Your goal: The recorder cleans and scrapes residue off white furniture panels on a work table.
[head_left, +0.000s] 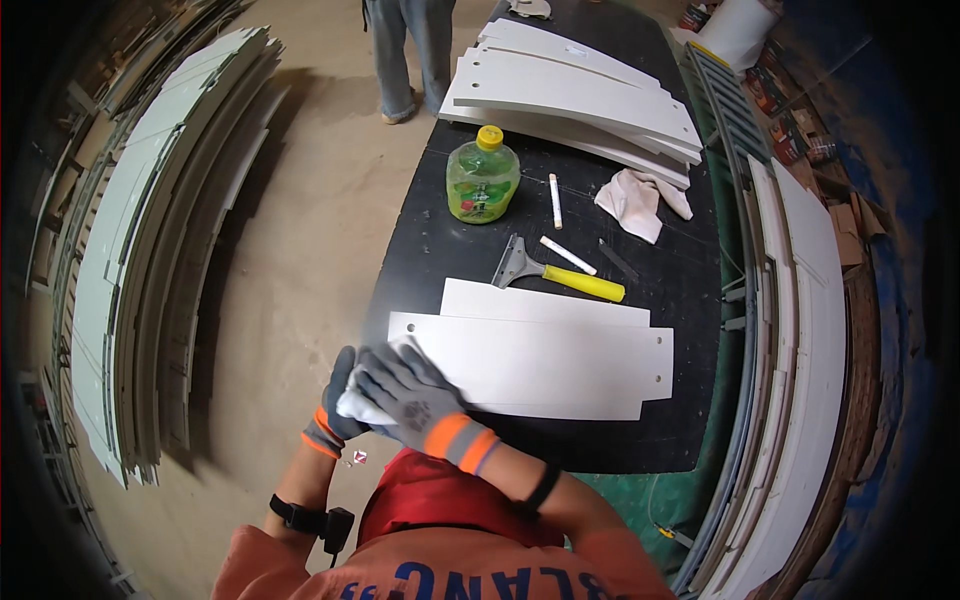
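Note:
Both of my hands wear grey work gloves with orange cuffs and meet at the near left corner of a white panel (545, 365). A white cloth (362, 405) is bunched between them. My left hand (343, 400) grips it from the left, past the table edge. Lying across the cloth's top, my right hand (408, 392) has its fingers bent over it, slightly blurred. The panel has cut-out corners and small holes at its ends, and lies flat on the black table (420, 255). Just beyond it rests a scraper (560, 276) with a yellow handle.
A green bottle (483, 178) with a yellow cap stands farther back, near white sticks (556, 200) and a crumpled cloth (640, 203). White panels (575, 95) are stacked at the far end. More panels (150, 220) lean at left and right (810, 300). A person (410, 50) stands beyond.

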The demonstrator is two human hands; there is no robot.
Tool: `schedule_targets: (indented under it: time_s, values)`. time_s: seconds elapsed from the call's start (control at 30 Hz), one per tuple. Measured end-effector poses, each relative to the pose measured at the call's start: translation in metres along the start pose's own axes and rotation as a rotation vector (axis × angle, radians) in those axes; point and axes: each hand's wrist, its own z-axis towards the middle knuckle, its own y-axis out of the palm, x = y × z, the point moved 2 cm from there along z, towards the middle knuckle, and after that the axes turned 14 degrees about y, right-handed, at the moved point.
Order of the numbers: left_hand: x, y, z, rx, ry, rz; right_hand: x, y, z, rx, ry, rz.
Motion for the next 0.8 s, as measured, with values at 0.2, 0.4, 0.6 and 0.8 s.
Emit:
schedule_targets:
  time_s: [0.2, 0.4, 0.6, 0.8]
  values:
    - [-0.001, 0.008, -0.005, -0.154, -0.039, -0.231, 0.105, -0.021, -0.044, 0.143, 0.440, -0.129]
    - [-0.007, 0.022, -0.016, 0.036, 0.165, -0.212, 0.148, -0.071, -0.104, 0.439, 1.095, 0.153]
    - [-0.018, 0.025, -0.016, 0.004, 0.177, -0.362, 0.042, -0.013, 0.045, 0.048, 0.248, -0.205]
    - [-0.050, -0.078, 0.011, -0.200, 0.476, 0.257, 0.001, 0.003, 0.008, -0.264, 0.006, 0.023]
